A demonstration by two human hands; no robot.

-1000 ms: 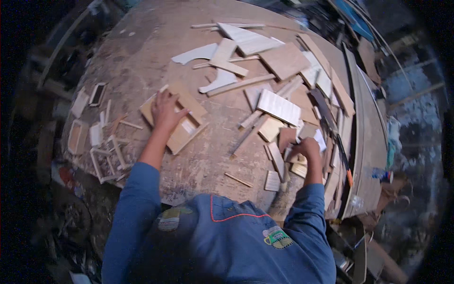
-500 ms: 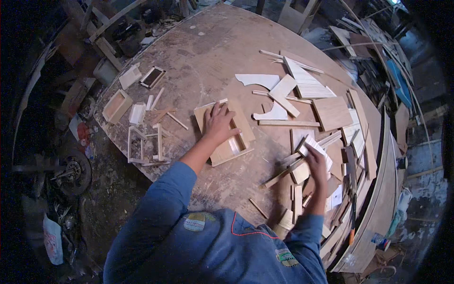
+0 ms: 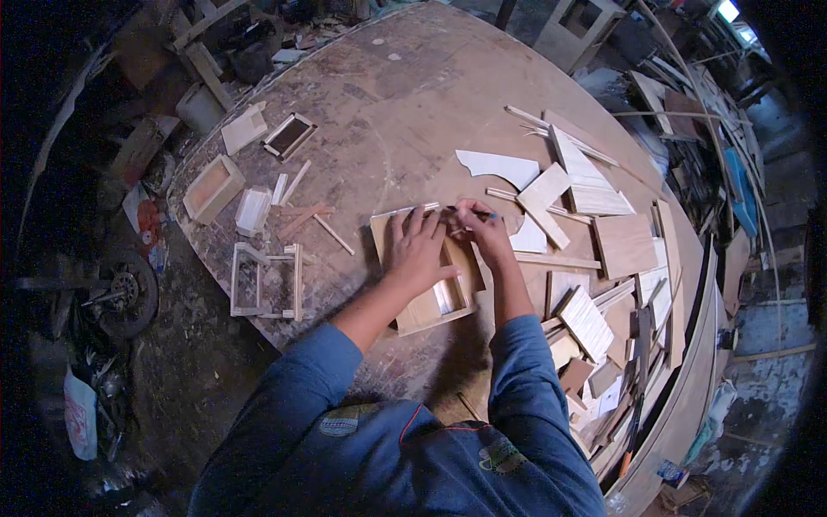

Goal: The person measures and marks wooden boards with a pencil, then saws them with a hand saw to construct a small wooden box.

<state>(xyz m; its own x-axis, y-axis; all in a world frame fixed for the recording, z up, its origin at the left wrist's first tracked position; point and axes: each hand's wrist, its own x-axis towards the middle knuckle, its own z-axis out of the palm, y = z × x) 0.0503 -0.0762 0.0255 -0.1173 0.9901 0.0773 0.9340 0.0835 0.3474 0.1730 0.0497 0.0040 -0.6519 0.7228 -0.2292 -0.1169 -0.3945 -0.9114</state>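
Observation:
My left hand (image 3: 418, 257) lies with its fingers spread over a shallow wooden box (image 3: 422, 317) on the worktable, its fingertips near the far edge. The near part of the box shows an opening with a pale inner face. At the far right corner of the box, my right hand (image 3: 482, 228) is closed in a pinch on a thin dark pen-like tool (image 3: 489, 217). Its working tip is hidden by the fingers. A white curved board (image 3: 498, 166) lies just beyond the right hand, among other cut pieces.
Small wooden boxes (image 3: 213, 189) and an open frame (image 3: 267, 280) stand on the left of the worktable (image 3: 345, 112). A pile of cut boards (image 3: 588, 323) covers the right side. An orange-handled tool (image 3: 627, 461) lies near the right edge.
My right hand has left the wood pile and come to the far right corner of the box, with the thin dark tool in it. My left hand stays on the box.

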